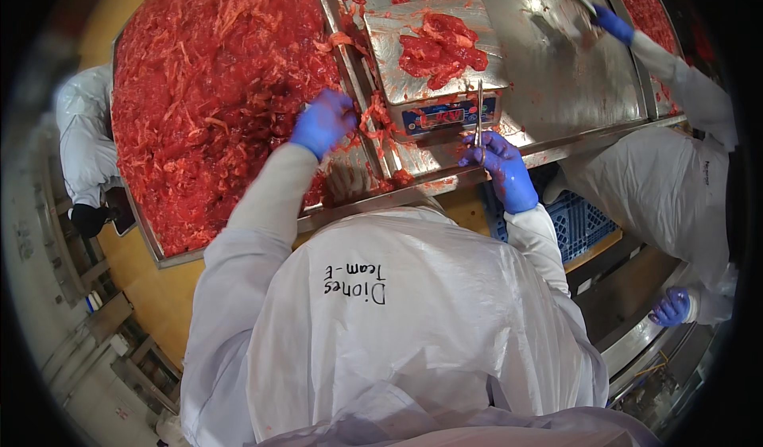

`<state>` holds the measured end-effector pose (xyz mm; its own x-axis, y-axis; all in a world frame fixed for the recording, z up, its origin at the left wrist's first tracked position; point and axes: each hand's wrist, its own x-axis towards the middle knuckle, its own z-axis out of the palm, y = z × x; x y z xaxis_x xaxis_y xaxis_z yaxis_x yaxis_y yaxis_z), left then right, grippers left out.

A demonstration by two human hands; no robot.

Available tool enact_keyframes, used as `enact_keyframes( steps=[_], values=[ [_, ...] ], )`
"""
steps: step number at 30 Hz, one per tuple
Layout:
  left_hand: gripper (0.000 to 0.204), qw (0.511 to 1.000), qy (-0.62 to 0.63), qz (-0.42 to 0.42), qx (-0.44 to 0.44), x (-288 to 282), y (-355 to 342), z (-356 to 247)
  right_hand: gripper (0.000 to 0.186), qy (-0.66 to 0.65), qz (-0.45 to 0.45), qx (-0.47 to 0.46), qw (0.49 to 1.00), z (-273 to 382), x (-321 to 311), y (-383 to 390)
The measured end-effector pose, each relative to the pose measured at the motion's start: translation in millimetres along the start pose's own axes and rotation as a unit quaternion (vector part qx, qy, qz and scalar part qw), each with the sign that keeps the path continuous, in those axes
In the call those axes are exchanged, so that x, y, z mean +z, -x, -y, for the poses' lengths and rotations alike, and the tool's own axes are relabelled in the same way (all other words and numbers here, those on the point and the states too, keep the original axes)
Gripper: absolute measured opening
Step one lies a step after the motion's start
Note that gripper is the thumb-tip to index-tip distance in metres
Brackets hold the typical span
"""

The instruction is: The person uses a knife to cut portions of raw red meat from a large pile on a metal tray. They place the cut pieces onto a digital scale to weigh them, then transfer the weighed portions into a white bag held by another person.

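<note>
My left hand [322,123], in a blue glove, is over the right side of a big bin of shredded raw red meat [214,89]. Motion blurs its fingers, so whether they hold anything cannot be made out. At the front of a digital scale [389,30], my blue-gloved right hand [509,173] grips a slim metal tool like tweezers [479,109], its tip pointing away from me. Several pieces of raw meat [445,50] lie in a heap on the scale's metal platform. The scale's lit display faces me.
Meat scraps [373,117] cling to the metal divider beside the scale. A steel worktop [588,89] extends right, where a co-worker's gloved hand [613,24] holds a flat-edged tool. Blue crates [576,224] sit below the table edge. Another person in white [86,137] stands left of the bin.
</note>
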<state>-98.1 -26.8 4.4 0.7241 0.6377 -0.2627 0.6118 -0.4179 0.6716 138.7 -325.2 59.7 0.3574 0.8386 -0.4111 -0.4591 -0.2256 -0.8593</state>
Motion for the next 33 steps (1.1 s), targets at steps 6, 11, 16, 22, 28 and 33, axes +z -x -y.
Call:
enact_keyframes(
  steps=[6, 11, 16, 22, 28, 33],
  values=[
    [0.010, 0.986, 0.153, 0.070, -0.001, 25.5, 39.0, 10.3, 0.026, 0.002, -0.010, 0.028, 1.000, -2.8, -6.6, 18.3],
    [0.014, 0.891, 0.407, 0.188, 0.070, -78.2, 15.1, -117.1, 0.029, -0.022, -0.025, -0.010, 0.999, -0.7, -5.3, 14.6],
    [0.032, 0.983, 0.133, -0.040, 0.121, -37.7, -36.5, -85.3, 0.026, 0.000, 0.005, 0.007, 1.000, 2.7, 9.8, 4.0],
    [0.024, 0.890, 0.453, -0.052, -0.026, -21.0, -7.3, 61.8, 0.022, -0.033, -0.041, 0.003, 0.999, -34.0, -29.9, 20.6],
    [0.024, 0.974, 0.201, -0.102, 0.032, -41.3, -20.7, -44.5, 0.024, 0.147, 0.020, 0.015, 0.989, 21.1, 1.6, 0.4],
    [0.020, 0.947, 0.298, -0.099, 0.067, 10.3, -63.4, -44.5, 0.031, 0.106, 0.117, 0.039, 0.987, 8.2, 45.1, -69.1]
  ],
)
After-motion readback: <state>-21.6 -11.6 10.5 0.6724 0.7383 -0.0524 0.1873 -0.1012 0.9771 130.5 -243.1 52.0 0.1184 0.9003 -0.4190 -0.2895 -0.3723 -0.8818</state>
